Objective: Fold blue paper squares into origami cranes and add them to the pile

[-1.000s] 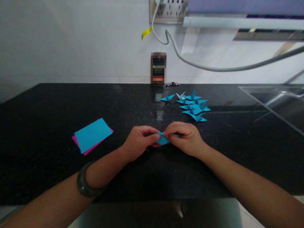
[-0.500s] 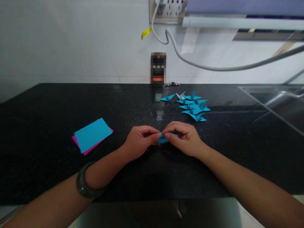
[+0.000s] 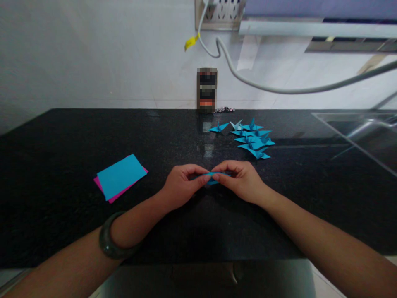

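Between my fingertips is a small folded piece of blue paper [image 3: 214, 181], mostly covered by them. My left hand [image 3: 182, 184] pinches its left side with thumb and forefinger. From the other side, my right hand [image 3: 240, 180] pinches it too, and the two sets of fingertips nearly meet. Several blue paper cranes [image 3: 252, 142] lie in a cluster beyond my right hand; one paler crane [image 3: 237, 125] sits at the back of the group. To the left of my left hand lies a blue paper sheet [image 3: 122, 177] on top of pink paper [image 3: 112, 200].
A black stone countertop [image 3: 62, 149] runs to the wall. A blurred-out upright object [image 3: 207, 90] stands against the wall with a beaded string [image 3: 225, 109] beside it. A grey cable [image 3: 279, 88] hangs above the counter. A glass-like panel [image 3: 356, 136] is at the right.
My right thumb and fingers have shifted slightly inward over the folded paper, and less of it shows. My left hand stays nearly still.
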`<state>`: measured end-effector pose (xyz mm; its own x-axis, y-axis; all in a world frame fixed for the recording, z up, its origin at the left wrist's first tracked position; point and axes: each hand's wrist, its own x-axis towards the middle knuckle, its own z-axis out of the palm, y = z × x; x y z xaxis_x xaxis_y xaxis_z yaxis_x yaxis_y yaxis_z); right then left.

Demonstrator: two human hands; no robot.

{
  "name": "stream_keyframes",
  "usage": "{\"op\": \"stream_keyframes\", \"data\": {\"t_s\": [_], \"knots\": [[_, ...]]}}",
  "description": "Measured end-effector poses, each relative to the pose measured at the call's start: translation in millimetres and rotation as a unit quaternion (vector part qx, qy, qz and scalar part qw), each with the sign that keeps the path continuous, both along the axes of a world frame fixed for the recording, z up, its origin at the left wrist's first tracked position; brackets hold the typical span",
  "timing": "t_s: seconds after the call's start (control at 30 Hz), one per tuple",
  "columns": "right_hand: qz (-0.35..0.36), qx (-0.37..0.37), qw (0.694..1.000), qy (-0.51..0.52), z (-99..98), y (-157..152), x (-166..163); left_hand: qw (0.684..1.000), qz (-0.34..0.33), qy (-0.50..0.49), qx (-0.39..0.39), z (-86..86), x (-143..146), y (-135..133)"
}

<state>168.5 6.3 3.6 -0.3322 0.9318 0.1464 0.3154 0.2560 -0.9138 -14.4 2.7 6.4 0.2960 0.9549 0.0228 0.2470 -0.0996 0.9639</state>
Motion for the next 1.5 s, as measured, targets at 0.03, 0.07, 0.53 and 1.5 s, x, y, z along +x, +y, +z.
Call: {"op": "stream_keyframes", "data": {"t_s": [0.03, 0.07, 0.53, 1.5], "knots": [[0.002, 0.008, 1.000, 0.002, 0.2, 0.1, 0.0, 1.000, -0.003, 0.005, 0.003, -1.5, -0.6, 0.2], [0.003, 0.015, 1.000, 0.005, 0.3, 0.1, 0.0, 1.000, -0.004, 0.009, 0.006, -2.8, -1.1, 0.4], [0.005, 0.083, 0.996, -0.024, -0.5, -0.4, -2.0, 0.994, 0.038, 0.075, 0.067, 2.7, 1.6, -3.2], [-0.001, 0.032, 0.999, -0.028, -0.2, 1.1, -5.1, 0.982, -0.019, 0.155, 0.101, 1.9, 0.0, 2.0]]}}
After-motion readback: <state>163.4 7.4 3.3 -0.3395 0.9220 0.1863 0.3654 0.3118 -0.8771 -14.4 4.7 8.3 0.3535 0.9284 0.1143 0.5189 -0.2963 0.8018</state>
